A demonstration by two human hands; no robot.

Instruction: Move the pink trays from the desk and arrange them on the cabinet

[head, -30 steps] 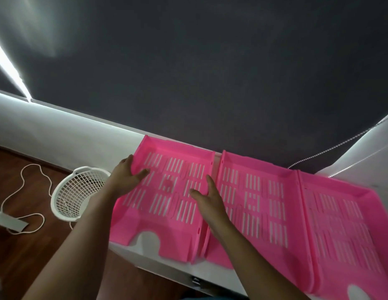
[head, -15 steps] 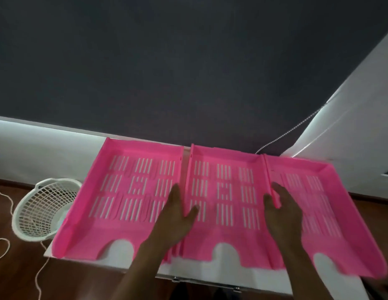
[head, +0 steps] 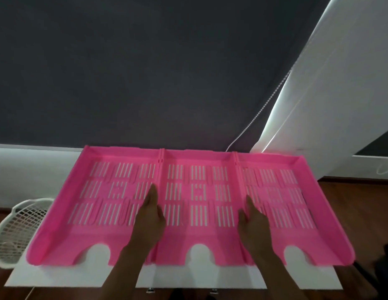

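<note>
A: Item one, nearest the viewer?
B: White cabinet top (head: 188, 280), its front edge bare, carrying everything else listed.

A: Hands?
B: Left hand (head: 148, 217), flat and unclenched, fingers extended, lay over the seam between the left tray and the middle tray. Right hand (head: 252, 219), likewise flat and loosened, lay over the seam between the middle tray and the right tray. Neither gripped anything.

A: Trays?
B: Three, pink, slotted bases, each with a rounded notch in the front edge. Left tray (head: 97, 202), middle tray (head: 197, 191), right tray (head: 297, 204). Set side by side in one row on the cabinet top, side walls touching, notches toward the viewer.

A: Contents?
B: Each tray held nothing; white showed through the slots.

A: Off the cabinet?
B: White lattice basket (head: 17, 230) at the left, lower down, on the wooden floor (head: 362, 202). Contents could not be made out.

A: Farthest?
B: Dark roller blind (head: 145, 72) behind the row, with a bead chain (head: 253, 118) hanging at its right side.
</note>
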